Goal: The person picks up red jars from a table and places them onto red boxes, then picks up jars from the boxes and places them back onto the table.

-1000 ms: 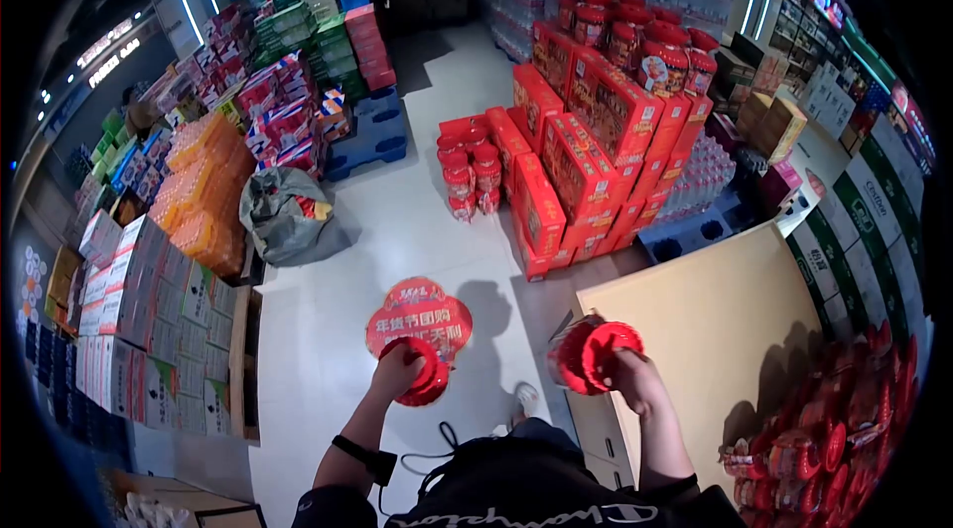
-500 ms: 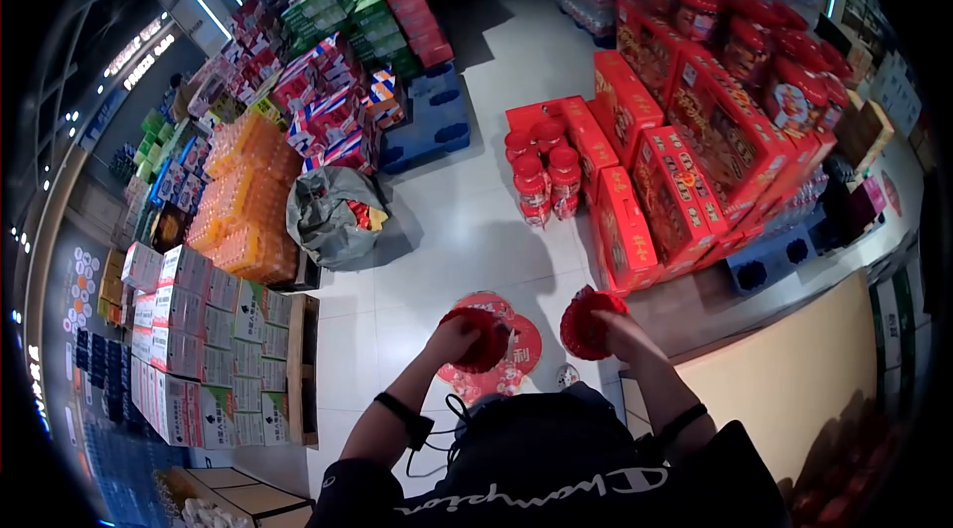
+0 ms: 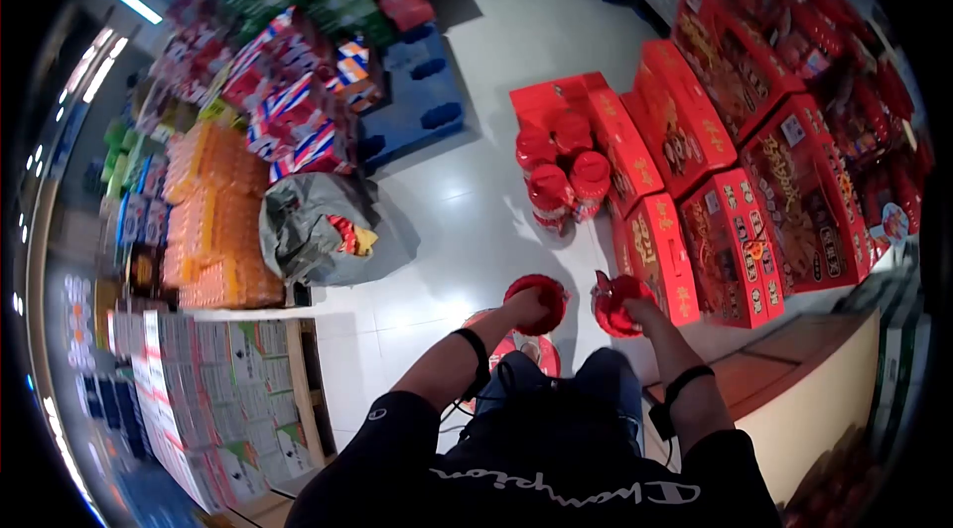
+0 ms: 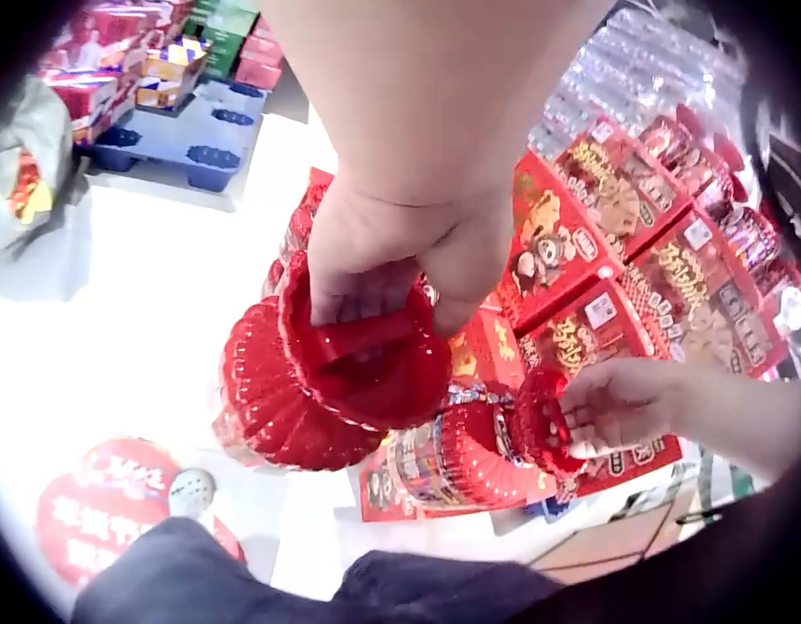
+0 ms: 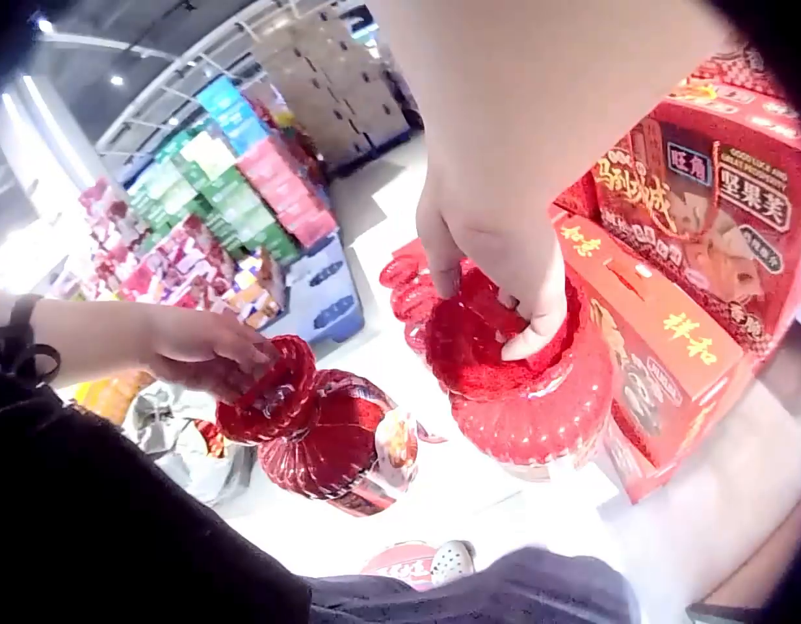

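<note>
Two red-topped jars hang from the hands, side by side above the floor. My left hand (image 3: 529, 307) grips the recessed handle in the lid of one jar (image 4: 297, 403); its fingers curl inside the red rim. The other jar (image 5: 537, 403) hangs from my right hand (image 5: 498, 267), whose fingers and thumb reach into its lid around the handle. Both jars tilt in the wrist views. On the floor ahead, several similar red-lidded jars (image 3: 564, 171) stand close together against red gift boxes (image 3: 667, 260).
A grey bag (image 3: 316, 230) lies on the floor at the left, near orange bottle packs (image 3: 213, 220) and white cartons (image 3: 213, 369). Behind it is a blue pallet (image 3: 417, 91). A beige table (image 3: 804, 379) stands at the right, and a red round sticker (image 4: 121, 507) marks the floor.
The head view has swung and come nearer the floor jars and red boxes. Both hands, still holding their jars, are closer together, and the beige table has shifted toward the lower right.
</note>
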`<action>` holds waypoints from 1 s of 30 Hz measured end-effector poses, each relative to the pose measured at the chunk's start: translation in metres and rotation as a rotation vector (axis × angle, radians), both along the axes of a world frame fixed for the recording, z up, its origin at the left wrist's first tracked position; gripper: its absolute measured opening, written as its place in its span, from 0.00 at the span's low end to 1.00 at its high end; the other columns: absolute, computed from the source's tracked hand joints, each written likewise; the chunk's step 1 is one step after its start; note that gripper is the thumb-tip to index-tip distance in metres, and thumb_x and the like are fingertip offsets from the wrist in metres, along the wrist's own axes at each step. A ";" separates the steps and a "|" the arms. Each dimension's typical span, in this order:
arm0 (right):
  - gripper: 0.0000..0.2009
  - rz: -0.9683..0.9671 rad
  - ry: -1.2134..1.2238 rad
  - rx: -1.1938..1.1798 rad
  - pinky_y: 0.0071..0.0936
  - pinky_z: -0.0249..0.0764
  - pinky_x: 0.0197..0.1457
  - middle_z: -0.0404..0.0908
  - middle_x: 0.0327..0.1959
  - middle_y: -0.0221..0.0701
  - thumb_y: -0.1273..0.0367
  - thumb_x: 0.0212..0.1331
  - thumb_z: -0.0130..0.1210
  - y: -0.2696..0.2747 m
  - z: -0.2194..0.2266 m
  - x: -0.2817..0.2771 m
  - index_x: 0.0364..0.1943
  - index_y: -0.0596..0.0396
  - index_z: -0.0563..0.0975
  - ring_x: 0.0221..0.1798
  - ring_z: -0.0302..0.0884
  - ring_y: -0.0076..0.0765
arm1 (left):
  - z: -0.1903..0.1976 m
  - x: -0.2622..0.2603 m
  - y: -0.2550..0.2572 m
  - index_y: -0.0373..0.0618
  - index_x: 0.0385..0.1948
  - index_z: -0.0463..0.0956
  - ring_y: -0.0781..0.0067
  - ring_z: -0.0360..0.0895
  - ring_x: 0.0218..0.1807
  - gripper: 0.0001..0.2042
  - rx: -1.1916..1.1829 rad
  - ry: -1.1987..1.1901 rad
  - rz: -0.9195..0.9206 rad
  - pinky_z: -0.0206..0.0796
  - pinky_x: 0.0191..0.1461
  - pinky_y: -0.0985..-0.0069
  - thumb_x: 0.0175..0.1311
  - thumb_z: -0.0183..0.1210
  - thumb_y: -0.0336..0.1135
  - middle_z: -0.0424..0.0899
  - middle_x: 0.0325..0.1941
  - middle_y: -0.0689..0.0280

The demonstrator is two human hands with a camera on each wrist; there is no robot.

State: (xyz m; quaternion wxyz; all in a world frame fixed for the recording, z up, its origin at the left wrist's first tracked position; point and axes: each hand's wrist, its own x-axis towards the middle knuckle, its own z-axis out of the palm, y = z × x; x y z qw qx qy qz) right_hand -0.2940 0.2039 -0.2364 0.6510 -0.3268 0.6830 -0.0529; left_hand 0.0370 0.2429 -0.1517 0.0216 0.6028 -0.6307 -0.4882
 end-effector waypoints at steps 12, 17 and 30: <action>0.28 0.288 0.211 -0.146 0.38 0.77 0.51 0.83 0.46 0.48 0.58 0.50 0.59 -0.154 -0.112 0.038 0.52 0.65 0.77 0.50 0.82 0.47 | -0.190 -0.002 -0.181 0.42 0.46 0.78 0.54 0.83 0.47 0.20 0.149 -0.082 -0.189 0.73 0.50 0.59 0.59 0.60 0.47 0.86 0.44 0.54; 0.39 0.108 0.092 -0.092 0.34 0.67 0.69 0.74 0.63 0.44 0.63 0.47 0.63 -0.197 -0.236 0.049 0.69 0.55 0.64 0.68 0.69 0.47 | -0.310 -0.013 -0.201 0.46 0.48 0.80 0.55 0.82 0.50 0.17 -0.385 -0.243 -0.603 0.74 0.49 0.59 0.58 0.61 0.41 0.85 0.48 0.58; 0.40 0.063 0.129 0.141 0.36 0.70 0.65 0.74 0.62 0.50 0.65 0.44 0.61 -0.285 -0.375 0.067 0.68 0.59 0.64 0.66 0.72 0.49 | -0.446 -0.037 -0.297 0.45 0.47 0.80 0.52 0.76 0.58 0.16 -0.091 -0.009 -0.363 0.67 0.62 0.58 0.56 0.53 0.33 0.82 0.53 0.55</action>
